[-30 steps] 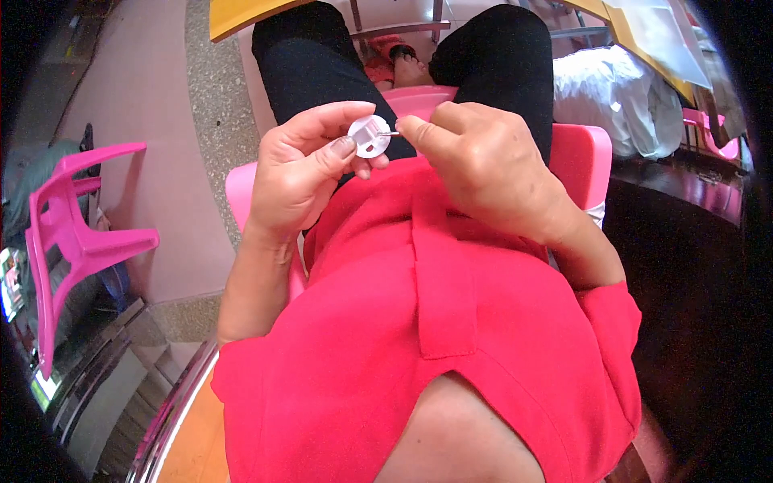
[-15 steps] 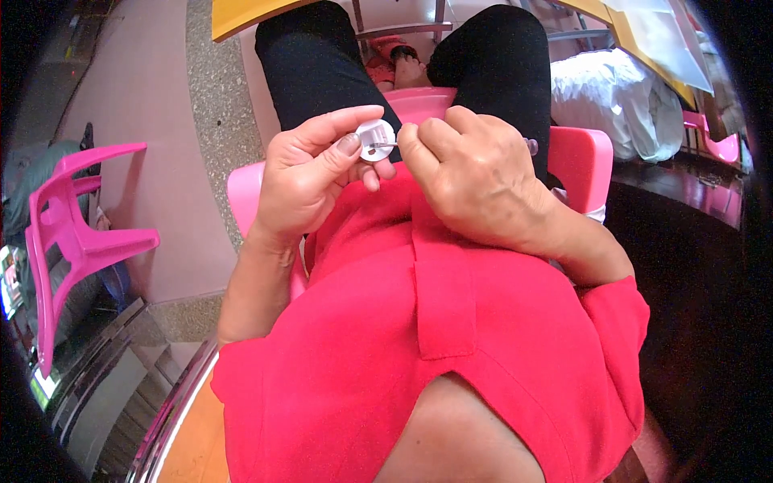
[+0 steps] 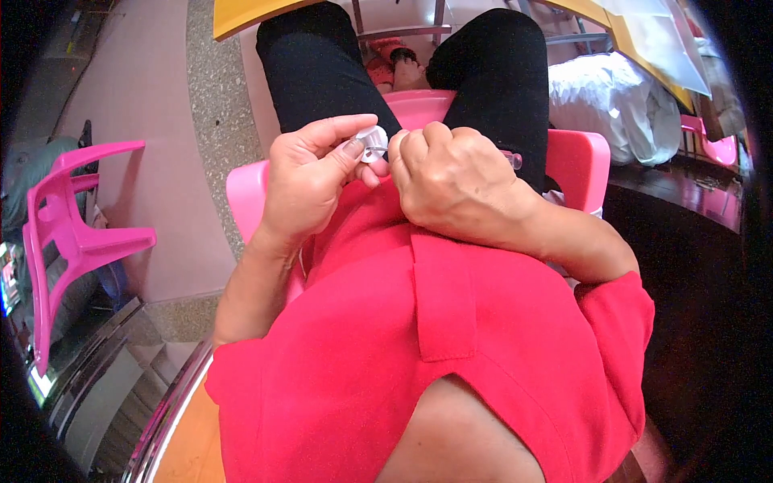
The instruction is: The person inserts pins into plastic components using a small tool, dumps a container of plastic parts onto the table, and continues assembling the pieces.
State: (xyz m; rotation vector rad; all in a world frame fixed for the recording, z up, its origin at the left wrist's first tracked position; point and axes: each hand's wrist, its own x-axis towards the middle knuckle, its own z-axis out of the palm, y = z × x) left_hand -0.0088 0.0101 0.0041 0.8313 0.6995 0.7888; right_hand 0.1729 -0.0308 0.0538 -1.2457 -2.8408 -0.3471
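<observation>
My left hand pinches a small round white plastic piece between thumb and fingers, above my lap. The piece is hollow on the side that shows, with a small brownish spot inside. My right hand is closed round a thin tool that looks like a screwdriver. The clear, pale purplish end of its handle sticks out past the hand on the right. On the left its narrow metal shaft reaches into the white piece. Most of the handle is hidden in my fist.
I sit on a pink plastic chair. Beyond my knees is a yellow table edge. Another pink chair stands at the left. White plastic-wrapped bundles lie at the far right, near a dark glossy surface.
The white piece has tilted, showing its face more edge-on. My right hand has shifted slightly left and turned, swinging the tool's handle end lower. Both hands keep their hold.
</observation>
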